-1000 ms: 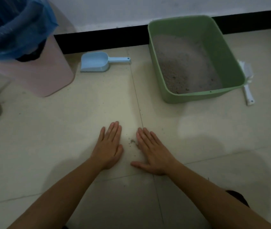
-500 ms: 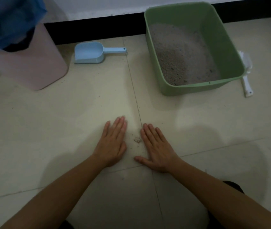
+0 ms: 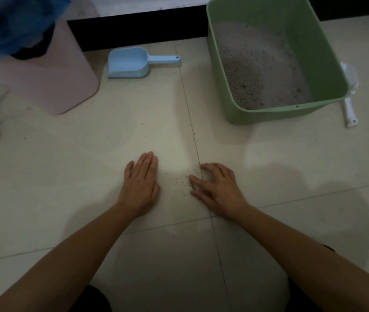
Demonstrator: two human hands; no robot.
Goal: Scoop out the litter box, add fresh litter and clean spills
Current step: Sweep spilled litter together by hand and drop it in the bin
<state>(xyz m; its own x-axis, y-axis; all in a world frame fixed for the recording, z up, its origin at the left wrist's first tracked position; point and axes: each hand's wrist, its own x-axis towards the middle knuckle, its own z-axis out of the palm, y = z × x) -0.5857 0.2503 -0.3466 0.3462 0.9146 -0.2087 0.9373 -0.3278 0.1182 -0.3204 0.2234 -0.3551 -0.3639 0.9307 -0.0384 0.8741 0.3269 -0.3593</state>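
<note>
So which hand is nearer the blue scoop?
Left. The left hand lies flat, nearly straight below the scoop in view; the right hand sits farther right, beside the spilled grains.

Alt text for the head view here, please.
Two bare hands rest on a tiled floor, the left hand flat and the right hand half curled, on either side of a few spilled litter grains. Beyond them stand a green litter box holding litter, a blue scoop and a pink bin with a blue liner.

We see a pale tile floor [image 3: 43,199]. Far past the left hand [image 3: 139,188], a black strip [image 3: 134,30] runs under a white wall [image 3: 134,3].
</note>
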